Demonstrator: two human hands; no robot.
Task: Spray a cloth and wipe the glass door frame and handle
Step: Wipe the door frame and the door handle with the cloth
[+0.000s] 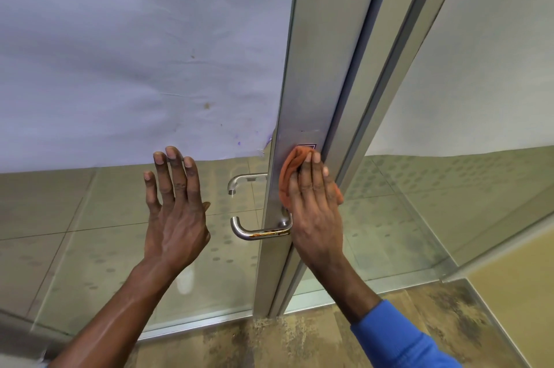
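Right hand (314,205) presses flat, fingers together, holding the orange cloth (289,175) against the door frame (311,73), directly above the handle (254,231). Left hand (174,211) is spread, empty, against the glass. Recommend firm, even strokes along the frame, then the handle, whose rust-coloured staining likely needs extra pressure.
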